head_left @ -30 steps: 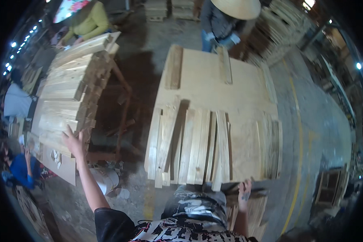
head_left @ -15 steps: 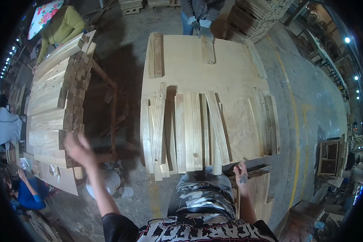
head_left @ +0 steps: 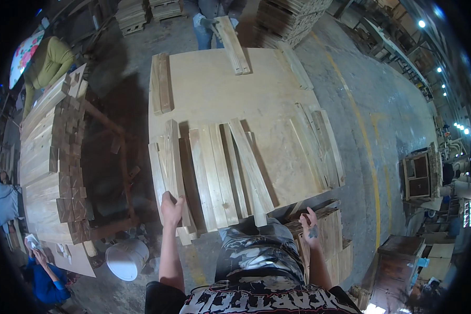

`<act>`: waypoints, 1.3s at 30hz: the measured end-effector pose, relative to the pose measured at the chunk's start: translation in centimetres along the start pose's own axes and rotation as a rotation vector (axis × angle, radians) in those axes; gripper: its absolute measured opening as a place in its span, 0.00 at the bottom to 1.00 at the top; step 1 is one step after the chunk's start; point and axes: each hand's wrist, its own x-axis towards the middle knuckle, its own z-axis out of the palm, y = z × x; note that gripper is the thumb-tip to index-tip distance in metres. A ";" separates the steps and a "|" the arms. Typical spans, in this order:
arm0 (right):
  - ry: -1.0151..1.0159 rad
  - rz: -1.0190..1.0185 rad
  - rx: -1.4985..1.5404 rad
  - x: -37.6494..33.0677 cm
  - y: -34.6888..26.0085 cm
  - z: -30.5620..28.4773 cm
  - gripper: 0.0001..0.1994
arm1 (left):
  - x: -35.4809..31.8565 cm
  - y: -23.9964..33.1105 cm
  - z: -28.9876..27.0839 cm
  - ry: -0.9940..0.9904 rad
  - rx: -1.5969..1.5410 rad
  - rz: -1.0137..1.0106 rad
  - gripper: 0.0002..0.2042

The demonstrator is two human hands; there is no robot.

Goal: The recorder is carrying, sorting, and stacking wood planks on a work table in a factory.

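Note:
Bare wooden boards lie side by side on the near half of a pale panel tabletop (head_left: 220,89). My left hand (head_left: 171,210) is closed round the near end of a wooden board (head_left: 174,157) at the left, its thumb on one side and fingers on the other. That board rests on top of others. Right of it lies a group of flat boards (head_left: 208,175), and a slanted board (head_left: 250,162) lies across their right side. My right hand (head_left: 310,226) hangs off the near edge, fingers loosely bent and apart, holding nothing. Below it is a wood stack (head_left: 324,240).
At the left stands a large board stack (head_left: 42,167), with a person in a floral hat (head_left: 29,57) behind it. Across the table, a gloved person holds a board (head_left: 233,47). More boards (head_left: 324,146) lie along the right edge. A white bucket (head_left: 126,259) stands on the floor.
My left hand has moved right, from the left stack to the board on the table. The person opposite has lifted a board's far end. The view has shifted to the right.

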 end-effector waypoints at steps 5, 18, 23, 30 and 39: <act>-0.074 0.046 0.045 2.7 2.1 -1.8 0.24 | -5.3 6.3 2.0 -0.200 -0.633 -0.171 0.14; -0.352 -0.061 0.035 19.3 7.1 -14.1 0.18 | -11.1 19.9 24.4 -0.291 -1.069 -0.360 0.21; -0.457 -0.024 0.136 20.7 9.5 -16.9 0.17 | -12.6 23.4 28.7 -0.291 -0.993 -0.413 0.18; -0.588 0.159 0.202 20.1 7.4 -15.6 0.18 | -13.5 22.1 34.5 -0.030 -0.046 -0.202 0.29; -0.448 0.098 0.168 19.8 8.3 -16.5 0.17 | -14.1 21.7 39.6 -0.034 0.346 -0.139 0.45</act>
